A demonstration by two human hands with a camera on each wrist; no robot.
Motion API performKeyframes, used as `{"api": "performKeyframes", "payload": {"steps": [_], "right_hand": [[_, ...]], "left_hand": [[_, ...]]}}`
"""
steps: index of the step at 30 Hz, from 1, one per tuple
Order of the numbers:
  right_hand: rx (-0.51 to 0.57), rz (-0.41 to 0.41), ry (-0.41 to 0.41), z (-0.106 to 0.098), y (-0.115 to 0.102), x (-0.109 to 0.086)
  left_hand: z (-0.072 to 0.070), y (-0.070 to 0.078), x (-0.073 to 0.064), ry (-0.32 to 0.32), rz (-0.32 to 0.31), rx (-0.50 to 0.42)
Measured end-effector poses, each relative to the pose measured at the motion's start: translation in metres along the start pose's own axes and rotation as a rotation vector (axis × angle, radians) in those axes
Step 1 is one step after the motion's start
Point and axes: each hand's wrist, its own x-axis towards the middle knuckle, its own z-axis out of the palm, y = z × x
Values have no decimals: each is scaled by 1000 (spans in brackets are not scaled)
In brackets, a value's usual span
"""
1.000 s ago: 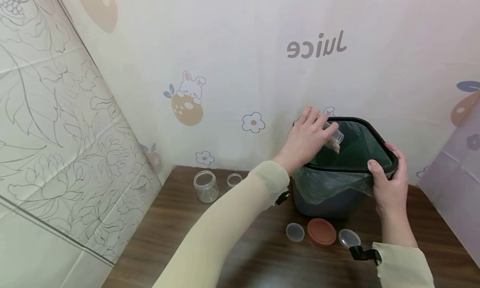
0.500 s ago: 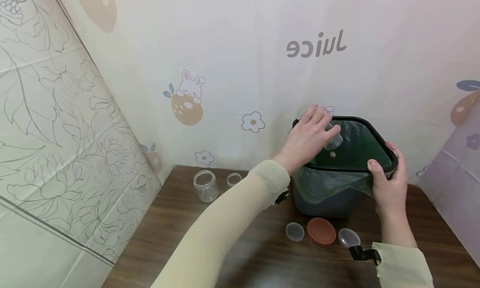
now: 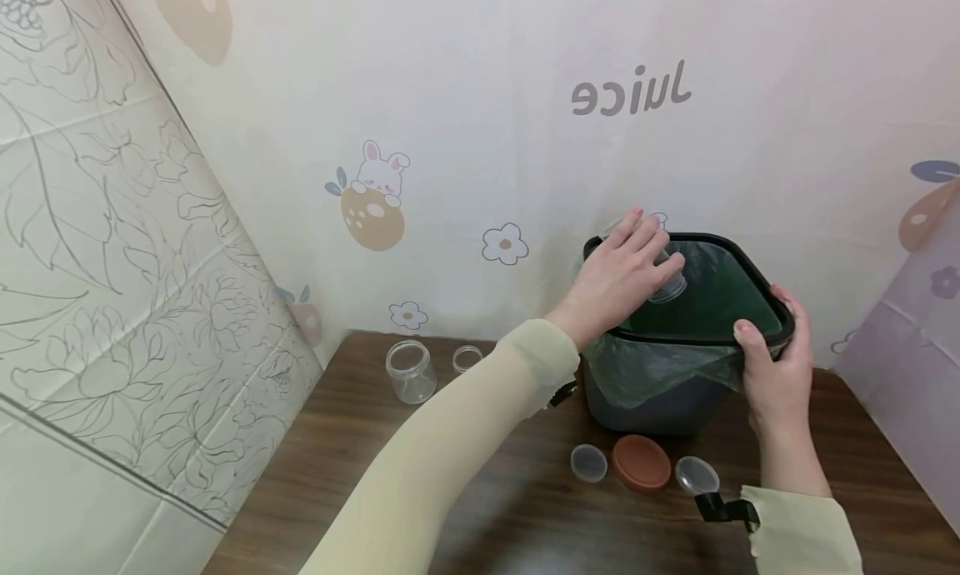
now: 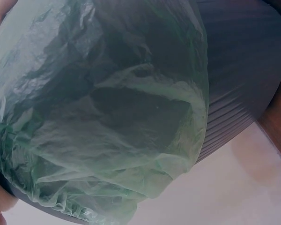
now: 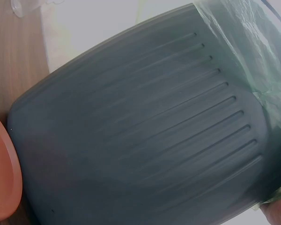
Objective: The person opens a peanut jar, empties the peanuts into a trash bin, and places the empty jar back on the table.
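Observation:
In the head view my left hand (image 3: 618,271) grips a small clear jar (image 3: 670,290), tipped with its mouth down over the opening of a dark trash bin (image 3: 645,412). Most of the jar is hidden behind the fingers. A green plastic bag (image 3: 637,371) lines the bin and folds out over its black rim. My right hand (image 3: 780,383) holds the rim at the near right corner, thumb on top. The bag (image 4: 131,117) fills much of the left wrist view; the bin's ribbed side (image 5: 131,131) takes up the right wrist view.
On the brown wooden table (image 3: 337,458), an open clear jar (image 3: 412,375) and a smaller clear one (image 3: 467,358) stand at the back left. Before the bin lie an orange lid (image 3: 641,463), a clear lid (image 3: 588,463) and another clear lid (image 3: 697,475). Printed wall coverings border the table.
A pale clump at the jar's mouth has dropped into the bin; a small piece was falling half a second ago. My left hand has tilted the jar slightly further. The right hand stays put.

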Motion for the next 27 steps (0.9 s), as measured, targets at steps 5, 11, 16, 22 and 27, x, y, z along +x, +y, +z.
{"api": "performKeyframes", "payload": {"steps": [5,11,16,22,27], "right_hand": [[14,-7,1,-1,0,0],[9,-5,-2,-3,0,0],[5,-11,-6,-3,-1,-1],[-6,-12,-9,-2,-2,-2],[-34,2,-13,-2,-2,0]], "left_hand": [[2,0,0,32,-10,-15],[1,2,1,3,-20,-10],[-1,5,2,-84,-127,12],[-2,5,2,-119,-109,7],[0,5,-1,-70,-210,-10]]}}
